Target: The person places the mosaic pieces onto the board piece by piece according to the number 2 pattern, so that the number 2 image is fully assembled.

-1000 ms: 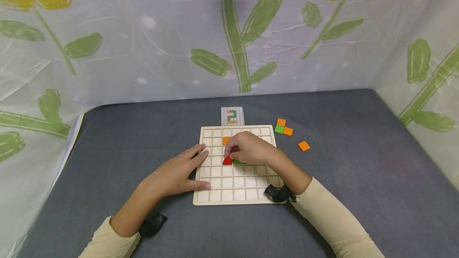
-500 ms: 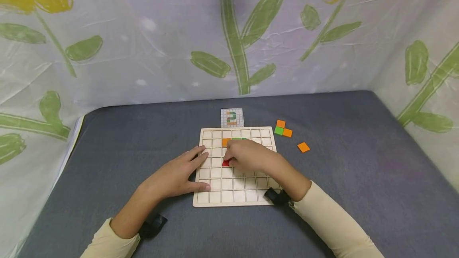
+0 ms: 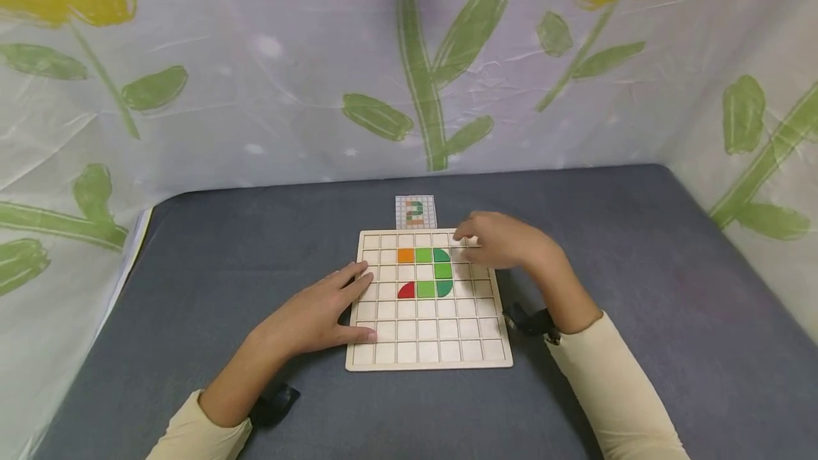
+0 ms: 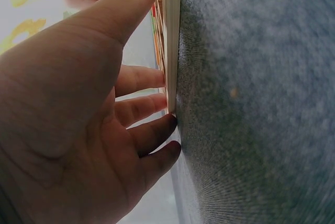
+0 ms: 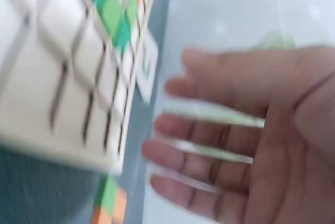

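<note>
Head view showed one board (image 3: 428,332) bearing six tiles: one orange (image 3: 405,255), one red (image 3: 405,291), four green (image 3: 425,289). Left hand (image 3: 316,314) lay flat on the board's left edge; right hand (image 3: 505,240), fingers loose and empty, hovered over its far right corner.

We see no words or numbers we can read; the little card (image 3: 415,211) beyond the right hand (image 3: 505,241) shows only colored squares.
</note>
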Demonstrator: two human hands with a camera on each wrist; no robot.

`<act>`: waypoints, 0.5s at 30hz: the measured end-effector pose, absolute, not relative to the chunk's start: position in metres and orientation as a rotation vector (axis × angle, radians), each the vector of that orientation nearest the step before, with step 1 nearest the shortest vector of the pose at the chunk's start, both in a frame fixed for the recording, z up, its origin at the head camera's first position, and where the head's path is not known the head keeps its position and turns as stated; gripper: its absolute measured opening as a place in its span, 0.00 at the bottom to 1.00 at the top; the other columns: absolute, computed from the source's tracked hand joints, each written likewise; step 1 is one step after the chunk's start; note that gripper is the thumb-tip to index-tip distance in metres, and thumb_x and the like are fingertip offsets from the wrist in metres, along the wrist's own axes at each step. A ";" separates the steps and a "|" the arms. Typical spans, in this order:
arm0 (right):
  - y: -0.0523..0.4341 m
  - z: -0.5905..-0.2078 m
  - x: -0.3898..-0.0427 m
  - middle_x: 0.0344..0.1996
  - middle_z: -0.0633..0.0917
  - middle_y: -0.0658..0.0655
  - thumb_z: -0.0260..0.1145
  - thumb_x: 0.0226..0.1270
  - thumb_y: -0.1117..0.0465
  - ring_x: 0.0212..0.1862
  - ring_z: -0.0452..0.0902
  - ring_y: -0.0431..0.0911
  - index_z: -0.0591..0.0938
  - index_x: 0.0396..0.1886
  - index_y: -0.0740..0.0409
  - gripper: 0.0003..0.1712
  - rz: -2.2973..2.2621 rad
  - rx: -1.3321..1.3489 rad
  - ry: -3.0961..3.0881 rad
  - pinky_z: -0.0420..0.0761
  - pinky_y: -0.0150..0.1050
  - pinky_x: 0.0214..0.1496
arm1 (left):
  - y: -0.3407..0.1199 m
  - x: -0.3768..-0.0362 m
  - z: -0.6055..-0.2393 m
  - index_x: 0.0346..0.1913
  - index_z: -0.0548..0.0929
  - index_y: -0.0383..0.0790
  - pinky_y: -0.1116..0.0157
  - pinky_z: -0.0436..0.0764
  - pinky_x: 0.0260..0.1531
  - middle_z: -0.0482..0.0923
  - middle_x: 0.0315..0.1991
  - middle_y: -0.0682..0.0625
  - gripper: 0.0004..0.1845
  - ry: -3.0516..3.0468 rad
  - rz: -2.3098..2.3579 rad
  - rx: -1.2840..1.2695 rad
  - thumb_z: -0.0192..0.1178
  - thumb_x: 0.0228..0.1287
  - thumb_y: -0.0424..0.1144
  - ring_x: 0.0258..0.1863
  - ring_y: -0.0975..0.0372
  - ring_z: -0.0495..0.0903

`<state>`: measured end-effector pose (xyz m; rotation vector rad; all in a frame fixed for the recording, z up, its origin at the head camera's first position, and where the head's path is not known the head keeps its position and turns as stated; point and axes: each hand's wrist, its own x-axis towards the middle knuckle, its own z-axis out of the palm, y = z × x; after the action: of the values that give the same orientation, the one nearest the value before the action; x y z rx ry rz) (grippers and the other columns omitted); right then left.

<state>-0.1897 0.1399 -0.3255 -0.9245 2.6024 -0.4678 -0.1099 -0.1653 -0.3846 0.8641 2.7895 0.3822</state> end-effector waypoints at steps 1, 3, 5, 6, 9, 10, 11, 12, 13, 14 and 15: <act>0.148 -0.325 -0.194 0.47 0.77 0.57 0.61 0.61 0.62 0.46 0.72 0.50 0.79 0.50 0.59 0.17 -0.469 -0.846 2.638 0.71 0.44 0.46 | -0.165 -0.110 -0.384 0.69 0.57 0.43 0.56 0.64 0.56 0.48 0.69 0.48 0.50 2.789 0.384 0.865 0.53 0.48 0.71 0.66 0.57 0.51; 0.164 -0.326 -0.201 0.43 0.78 0.57 0.61 0.62 0.62 0.44 0.72 0.50 0.80 0.48 0.59 0.15 -0.464 -0.722 2.685 0.71 0.46 0.44 | -0.165 -0.110 -0.384 0.69 0.56 0.44 0.57 0.64 0.56 0.48 0.69 0.48 0.50 2.785 0.381 0.860 0.53 0.48 0.71 0.66 0.58 0.51; 0.176 -0.328 -0.207 0.39 0.79 0.56 0.61 0.61 0.62 0.40 0.72 0.49 0.80 0.46 0.59 0.14 -0.487 -0.616 2.707 0.70 0.44 0.40 | -0.164 -0.110 -0.384 0.69 0.56 0.43 0.57 0.64 0.56 0.48 0.69 0.48 0.50 2.785 0.378 0.859 0.53 0.48 0.71 0.66 0.57 0.52; 0.182 -0.330 -0.210 0.37 0.78 0.55 0.61 0.60 0.63 0.38 0.71 0.48 0.81 0.45 0.59 0.13 -0.492 -0.572 2.717 0.69 0.43 0.38 | -0.164 -0.111 -0.384 0.69 0.56 0.43 0.56 0.64 0.56 0.48 0.69 0.48 0.50 2.785 0.375 0.862 0.53 0.48 0.71 0.65 0.57 0.52; 0.193 -0.336 -0.218 0.31 0.76 0.55 0.59 0.59 0.65 0.33 0.67 0.48 0.81 0.44 0.59 0.13 -0.508 -0.507 2.731 0.66 0.42 0.33 | -0.165 -0.111 -0.383 0.69 0.56 0.43 0.56 0.64 0.56 0.48 0.69 0.48 0.51 2.785 0.372 0.869 0.52 0.48 0.71 0.65 0.57 0.52; 0.196 -0.338 -0.220 0.31 0.77 0.55 0.59 0.59 0.66 0.32 0.67 0.48 0.81 0.44 0.59 0.13 -0.518 -0.498 2.734 0.66 0.41 0.32 | -0.165 -0.111 -0.383 0.69 0.56 0.43 0.56 0.64 0.56 0.48 0.69 0.47 0.51 2.785 0.374 0.869 0.52 0.48 0.71 0.65 0.57 0.53; 0.198 -0.340 -0.222 0.31 0.77 0.55 0.59 0.58 0.66 0.31 0.67 0.48 0.81 0.45 0.59 0.14 -0.525 -0.482 2.738 0.67 0.41 0.32 | -0.165 -0.111 -0.383 0.69 0.56 0.43 0.56 0.64 0.55 0.48 0.69 0.47 0.51 2.785 0.378 0.867 0.52 0.48 0.71 0.65 0.57 0.53; 0.199 -0.342 -0.224 0.29 0.76 0.55 0.59 0.58 0.67 0.31 0.67 0.48 0.81 0.44 0.59 0.14 -0.536 -0.471 2.739 0.66 0.40 0.31 | -0.165 -0.110 -0.384 0.69 0.56 0.43 0.56 0.64 0.55 0.48 0.69 0.47 0.51 2.786 0.379 0.867 0.52 0.48 0.71 0.65 0.57 0.53; 0.199 -0.343 -0.225 0.28 0.77 0.55 0.60 0.58 0.66 0.30 0.67 0.48 0.82 0.43 0.59 0.13 -0.548 -0.471 2.739 0.66 0.40 0.30 | -0.165 -0.110 -0.384 0.69 0.56 0.43 0.56 0.64 0.55 0.48 0.69 0.47 0.51 2.786 0.386 0.865 0.53 0.48 0.71 0.65 0.56 0.53; 0.199 -0.345 -0.226 0.27 0.77 0.55 0.60 0.58 0.66 0.29 0.68 0.48 0.82 0.41 0.59 0.11 -0.562 -0.470 2.737 0.67 0.40 0.30 | -0.165 -0.110 -0.384 0.69 0.56 0.43 0.56 0.65 0.55 0.48 0.69 0.47 0.50 2.786 0.390 0.860 0.53 0.48 0.71 0.65 0.57 0.53; 0.199 -0.347 -0.226 0.25 0.77 0.55 0.61 0.58 0.65 0.28 0.68 0.48 0.82 0.39 0.59 0.10 -0.578 -0.467 2.733 0.67 0.40 0.29 | -0.165 -0.110 -0.384 0.69 0.56 0.43 0.56 0.65 0.55 0.48 0.69 0.47 0.50 2.786 0.394 0.856 0.53 0.48 0.71 0.65 0.57 0.53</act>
<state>-0.2264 0.1986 -0.3469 -0.4668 2.7326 -0.5784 -0.1100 -0.1647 -0.3840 0.8565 2.7858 0.3942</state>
